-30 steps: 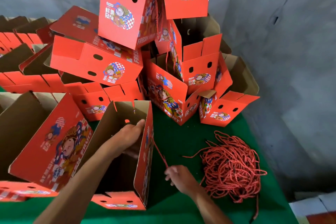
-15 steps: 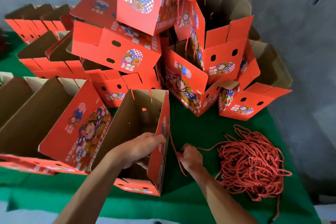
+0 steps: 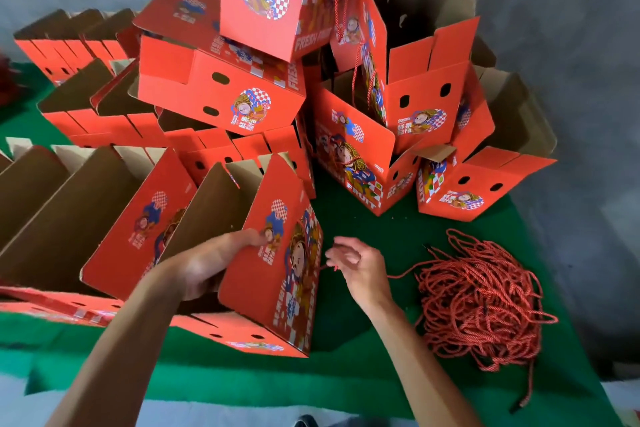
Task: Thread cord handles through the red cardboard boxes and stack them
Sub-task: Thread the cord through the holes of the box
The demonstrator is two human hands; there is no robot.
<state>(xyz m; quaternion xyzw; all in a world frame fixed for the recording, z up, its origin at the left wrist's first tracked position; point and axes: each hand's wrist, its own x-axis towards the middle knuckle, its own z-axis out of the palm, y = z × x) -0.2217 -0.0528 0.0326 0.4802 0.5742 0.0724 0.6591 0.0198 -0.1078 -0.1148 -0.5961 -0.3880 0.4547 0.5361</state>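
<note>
Green cloth [image 3: 363, 374] — left hand [image 3: 207, 263] grips box [image 3: 277, 274]; right hand [image 3: 360, 263] seemingly pinches cord [image 3: 401, 274].

- left hand [image 3: 211, 262] grips side panel of open box [image 3: 277, 253], thumb on printed red face, fingers curled inside
- right hand [image 3: 356, 265] just right of that box, fingers loosely bent, pinching red cord [image 3: 329, 265]
- both forearms bare, reaching in from bottom edge
</note>
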